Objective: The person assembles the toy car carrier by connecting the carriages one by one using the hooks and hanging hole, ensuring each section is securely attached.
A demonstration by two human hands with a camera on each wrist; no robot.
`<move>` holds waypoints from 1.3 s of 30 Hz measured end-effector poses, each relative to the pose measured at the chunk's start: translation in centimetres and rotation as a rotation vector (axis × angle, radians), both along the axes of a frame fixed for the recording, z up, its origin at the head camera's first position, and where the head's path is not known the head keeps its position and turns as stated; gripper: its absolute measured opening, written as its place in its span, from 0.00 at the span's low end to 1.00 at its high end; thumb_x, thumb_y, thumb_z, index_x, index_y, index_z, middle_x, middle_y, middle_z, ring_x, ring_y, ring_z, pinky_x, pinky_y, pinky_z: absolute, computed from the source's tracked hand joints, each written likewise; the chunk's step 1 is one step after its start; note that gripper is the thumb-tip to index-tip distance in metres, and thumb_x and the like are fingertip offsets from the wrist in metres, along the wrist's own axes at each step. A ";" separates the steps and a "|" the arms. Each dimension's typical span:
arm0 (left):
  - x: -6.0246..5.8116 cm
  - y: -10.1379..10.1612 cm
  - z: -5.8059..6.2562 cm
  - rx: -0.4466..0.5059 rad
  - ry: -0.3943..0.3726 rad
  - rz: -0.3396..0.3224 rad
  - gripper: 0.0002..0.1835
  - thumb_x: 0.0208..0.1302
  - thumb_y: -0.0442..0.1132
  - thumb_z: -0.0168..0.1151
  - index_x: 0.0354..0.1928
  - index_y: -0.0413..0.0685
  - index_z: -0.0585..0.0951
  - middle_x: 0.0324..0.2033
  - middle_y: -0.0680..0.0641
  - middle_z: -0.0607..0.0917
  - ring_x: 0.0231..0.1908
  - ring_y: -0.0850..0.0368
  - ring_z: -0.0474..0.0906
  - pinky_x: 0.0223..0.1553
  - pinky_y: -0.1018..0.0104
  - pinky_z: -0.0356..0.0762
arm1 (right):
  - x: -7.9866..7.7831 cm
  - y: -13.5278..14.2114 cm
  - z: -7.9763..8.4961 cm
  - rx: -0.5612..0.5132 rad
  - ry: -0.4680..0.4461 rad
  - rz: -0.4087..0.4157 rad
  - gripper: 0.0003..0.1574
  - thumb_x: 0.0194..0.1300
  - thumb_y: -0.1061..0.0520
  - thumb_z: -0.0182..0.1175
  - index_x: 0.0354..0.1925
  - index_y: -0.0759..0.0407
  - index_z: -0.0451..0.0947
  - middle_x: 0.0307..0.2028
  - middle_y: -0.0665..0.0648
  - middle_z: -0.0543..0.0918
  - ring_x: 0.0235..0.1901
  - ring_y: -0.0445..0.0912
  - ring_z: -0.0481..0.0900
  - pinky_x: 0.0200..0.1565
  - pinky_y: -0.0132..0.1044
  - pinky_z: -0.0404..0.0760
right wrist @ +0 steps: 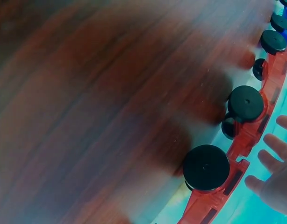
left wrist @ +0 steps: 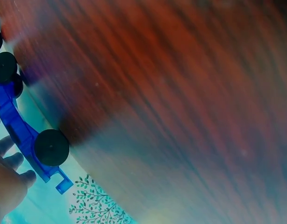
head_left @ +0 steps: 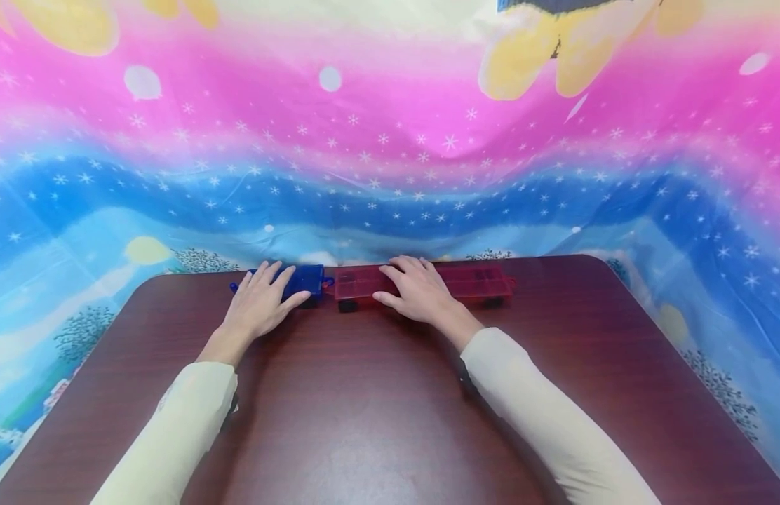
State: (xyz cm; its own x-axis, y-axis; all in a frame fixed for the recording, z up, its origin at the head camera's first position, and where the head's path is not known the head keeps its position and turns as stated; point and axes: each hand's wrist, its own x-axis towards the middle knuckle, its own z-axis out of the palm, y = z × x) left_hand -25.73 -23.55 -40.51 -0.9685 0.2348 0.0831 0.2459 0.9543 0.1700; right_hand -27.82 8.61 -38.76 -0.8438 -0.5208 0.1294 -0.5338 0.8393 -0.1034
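Note:
A blue plastic toy wagon [head_left: 311, 279] with black wheels stands along the far edge of the table. Beside its right end, by a small coupling, comes a translucent red toy wagon [head_left: 355, 282], and more red wagon [head_left: 481, 283] shows past my right hand. My left hand [head_left: 259, 301] lies over the blue wagon with fingers spread and straight. Over the middle of the red part is my right hand [head_left: 421, 291], its fingers likewise extended. The left wrist view shows the blue hook [left wrist: 64, 184] at the wagon's end. Black wheels [right wrist: 206, 167] appear under the red wagons.
The dark brown wooden table [head_left: 352, 407] spreads in front of the wagons, its far corners rounded. A colourful cloth [head_left: 390, 161] with snowflakes hangs close behind the far edge and along both sides.

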 end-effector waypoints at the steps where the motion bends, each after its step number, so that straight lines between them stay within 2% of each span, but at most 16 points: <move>1: 0.0 0.0 -0.1 0.001 0.000 -0.002 0.46 0.74 0.71 0.40 0.78 0.42 0.60 0.76 0.31 0.57 0.76 0.32 0.43 0.73 0.34 0.38 | 0.0 -0.1 0.0 0.000 -0.005 -0.004 0.42 0.72 0.30 0.54 0.74 0.50 0.69 0.71 0.57 0.68 0.73 0.55 0.61 0.73 0.59 0.54; 12: -0.3 -0.1 -0.2 0.000 -0.010 0.009 0.47 0.74 0.72 0.38 0.79 0.42 0.58 0.76 0.31 0.56 0.76 0.31 0.43 0.73 0.34 0.38 | -0.9 -0.7 -0.4 0.020 -0.061 -0.032 0.44 0.72 0.28 0.51 0.76 0.48 0.65 0.76 0.56 0.62 0.76 0.55 0.55 0.74 0.59 0.50; 21: -0.6 0.1 -0.1 0.011 -0.028 0.011 0.48 0.73 0.72 0.39 0.79 0.43 0.57 0.76 0.31 0.55 0.76 0.31 0.42 0.73 0.33 0.37 | -1.2 -1.2 -0.6 0.007 -0.083 -0.038 0.44 0.73 0.27 0.50 0.77 0.47 0.64 0.76 0.56 0.61 0.76 0.55 0.54 0.75 0.58 0.48; 28: -1.0 0.3 -0.3 0.019 -0.028 0.017 0.51 0.70 0.76 0.37 0.79 0.44 0.57 0.76 0.32 0.55 0.77 0.32 0.42 0.72 0.32 0.36 | -1.4 -1.5 -0.6 0.014 -0.091 -0.035 0.46 0.72 0.25 0.47 0.77 0.46 0.63 0.76 0.56 0.61 0.77 0.55 0.53 0.75 0.58 0.48; 39: -1.2 0.1 -0.3 0.014 -0.042 0.019 0.53 0.66 0.77 0.45 0.80 0.46 0.57 0.76 0.32 0.55 0.76 0.31 0.41 0.70 0.28 0.33 | -1.5 -1.7 -1.0 -0.003 -0.144 -0.027 0.50 0.70 0.23 0.47 0.79 0.46 0.59 0.77 0.55 0.59 0.77 0.54 0.51 0.75 0.56 0.45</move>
State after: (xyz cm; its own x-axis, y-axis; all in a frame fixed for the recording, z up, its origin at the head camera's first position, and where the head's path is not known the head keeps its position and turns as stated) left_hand -26.96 -23.47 -40.78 -0.9755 0.2153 0.0456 0.2201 0.9562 0.1928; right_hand -29.37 6.94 -39.78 -0.8676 -0.4972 0.0075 -0.4903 0.8528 -0.1800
